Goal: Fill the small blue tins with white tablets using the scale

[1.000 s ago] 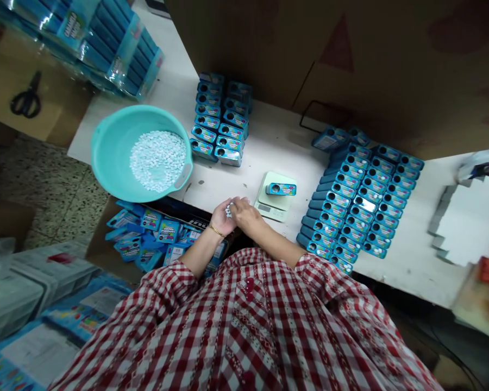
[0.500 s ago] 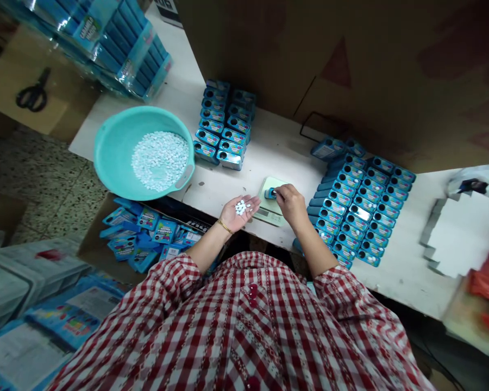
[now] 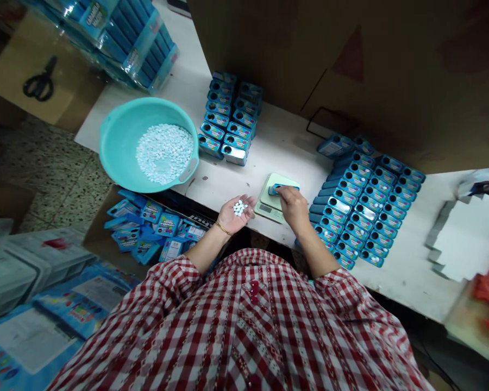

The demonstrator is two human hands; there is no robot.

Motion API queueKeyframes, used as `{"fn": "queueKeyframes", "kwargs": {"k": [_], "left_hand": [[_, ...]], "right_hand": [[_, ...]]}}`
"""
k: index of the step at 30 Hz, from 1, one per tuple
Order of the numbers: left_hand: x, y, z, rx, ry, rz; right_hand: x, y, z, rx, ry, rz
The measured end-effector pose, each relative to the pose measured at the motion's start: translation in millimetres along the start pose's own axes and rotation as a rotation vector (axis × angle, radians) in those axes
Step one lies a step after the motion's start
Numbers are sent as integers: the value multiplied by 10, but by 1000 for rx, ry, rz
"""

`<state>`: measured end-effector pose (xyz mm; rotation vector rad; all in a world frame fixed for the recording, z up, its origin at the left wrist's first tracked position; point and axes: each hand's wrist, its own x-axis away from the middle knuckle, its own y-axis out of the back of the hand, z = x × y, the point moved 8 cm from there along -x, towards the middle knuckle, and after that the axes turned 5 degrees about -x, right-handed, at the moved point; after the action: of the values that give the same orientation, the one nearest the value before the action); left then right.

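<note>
Blue tin (image 3: pixel 273 190) sits on the scale (image 3: pixel 269 205), best left unpressed by the right hand (image 3: pixel 295 208), whose fingers bunch over it, their grip unclear, while the left hand (image 3: pixel 229 217), palm up with fingers unclenched, is best held level under its white candies (image 3: pixel 240 208).

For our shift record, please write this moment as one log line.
left hand: open, white pieces on it | right hand: at blue tin on scale
</note>
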<state>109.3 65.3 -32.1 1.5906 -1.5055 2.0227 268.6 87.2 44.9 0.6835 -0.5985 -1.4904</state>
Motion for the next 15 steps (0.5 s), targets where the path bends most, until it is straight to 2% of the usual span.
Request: {"fn": "queueKeyframes", "kwargs": {"k": [2,4,6,8,10,12,15], "left_hand": [[20,-25,5,8,3,-1],[49,-67,7,-8,6,5],[88,-123,15,-68,8,31],[127,-173,25,-176,-12,73],[158,-184,-3,-313,-103,91],[184,-151,-75,-444,-261,67],[243,-72,-205,-565,-530,-11]], "right_hand": [[70,-63,51,-185,-47,-68],[173,-175,27,-465,-211,-187],[310,-451,-15,-864,-464,-254],[432,-841,49,-1289,-716,-232],[509,-1139,182,-1596,-906,-216],[536,-1289,289,-1757,-1015,-234],[493,-1359,420,-1808,-1015,-194]]}}
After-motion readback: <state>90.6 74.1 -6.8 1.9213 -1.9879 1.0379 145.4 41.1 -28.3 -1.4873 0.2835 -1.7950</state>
